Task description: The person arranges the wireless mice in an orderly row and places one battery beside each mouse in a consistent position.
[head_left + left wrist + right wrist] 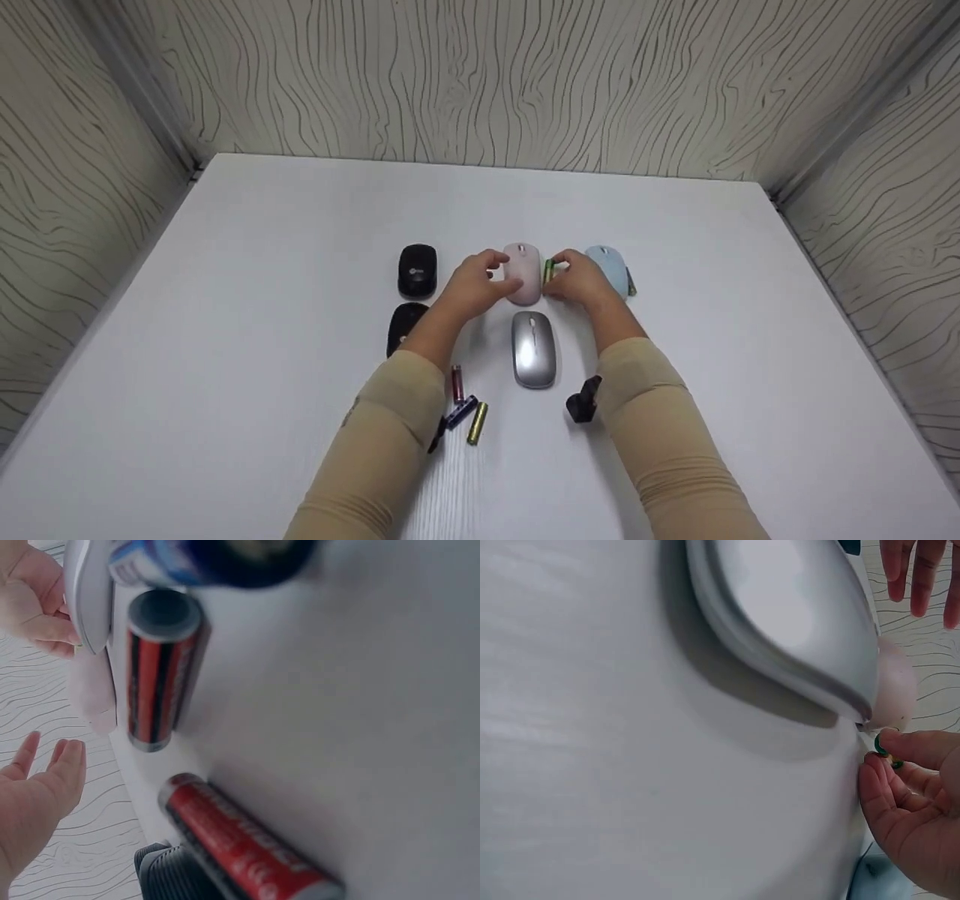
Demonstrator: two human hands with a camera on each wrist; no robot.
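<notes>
1. centrally, the right hand (581,281) pinches a green battery (549,271) between thumb and fingertips; whether a second lies in the same pinch cannot be told.
2. key relation: the pink mouse (523,274) lies immediately left of this pinch, wheel up, on the white table (300,300). battery and mouse have nearly parallel long axes, both pointing away from the person. contact between the two cannot be judged.
3. the left hand (474,286) has thumb and fingers spread on the opposite side of the pink mouse, holding nothing. the thumb overlaps the mouse in the head view, yet both wrist views show a gap; the right hand's grip is thus the nearer to the mouse's right flank.
4. just right of the pinch, partly behind the right hand, sits the blue mouse (609,264), with a small green object (631,281) at its far side.
5. nearer the person than the pinch lies the silver mouse (534,351); farther towards the person, and left, lie a red battery (457,384), a dark blue battery (461,412) and a gold battery (477,424).
6. well left of the pinch, beyond the left hand, stand the far black mouse (417,270) and the near black mouse (405,324), the latter partly hidden.
</notes>
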